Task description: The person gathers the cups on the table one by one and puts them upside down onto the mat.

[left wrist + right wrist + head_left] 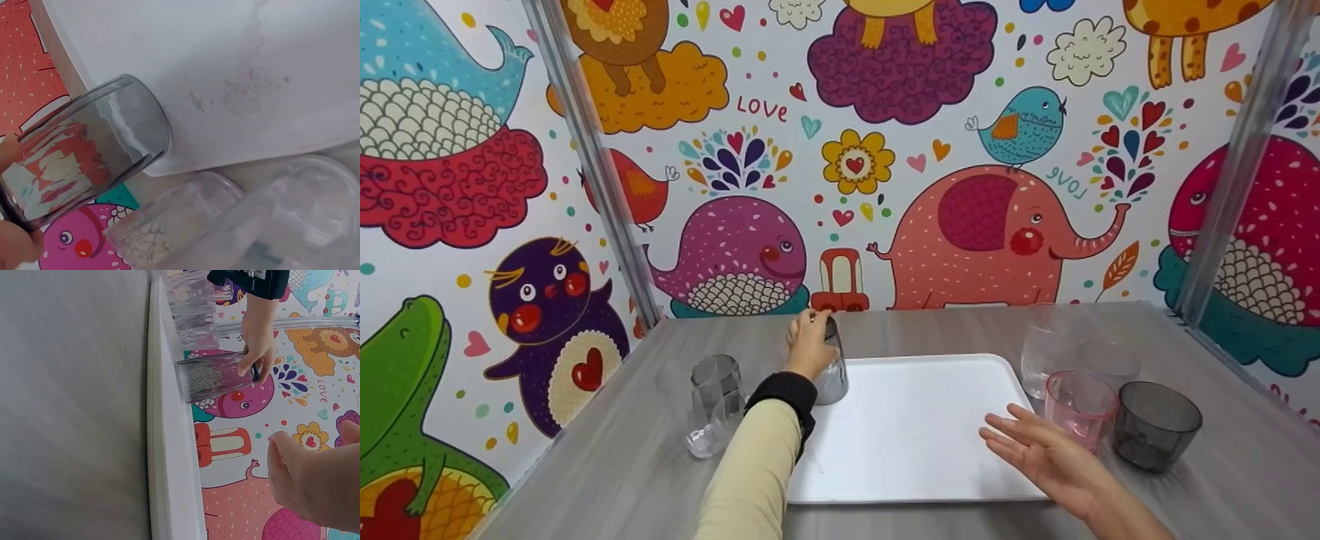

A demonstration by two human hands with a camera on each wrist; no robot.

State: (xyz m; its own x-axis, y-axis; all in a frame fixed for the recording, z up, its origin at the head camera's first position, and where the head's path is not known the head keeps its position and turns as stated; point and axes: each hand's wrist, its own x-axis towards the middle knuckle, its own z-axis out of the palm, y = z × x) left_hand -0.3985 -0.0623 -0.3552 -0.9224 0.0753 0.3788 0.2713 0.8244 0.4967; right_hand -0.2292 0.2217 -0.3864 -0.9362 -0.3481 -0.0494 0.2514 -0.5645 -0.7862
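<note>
At the back left corner of the white tray (922, 439), my left hand (808, 346) grips a tall smoky-grey glass (832, 381) near its narrow, dark upper end. The wider end of this glass is down at the tray surface, as the left wrist view also shows with the grey glass (93, 149). My right hand (1054, 459) hovers over the tray's right edge, palm turned inward and fingers extended, holding nothing. Closest to it is a pink tumbler (1078, 405), with a wide dark-grey tumbler (1156, 426) beside that.
Left of the tray, a dark-grey glass (716, 371) and clear glasses (703, 441) are grouped on the grey table (607, 465). A tall clear glass (1039, 360) and another clear one stand behind the pink tumbler. Cartoon-printed walls (855, 90) enclose the back and sides.
</note>
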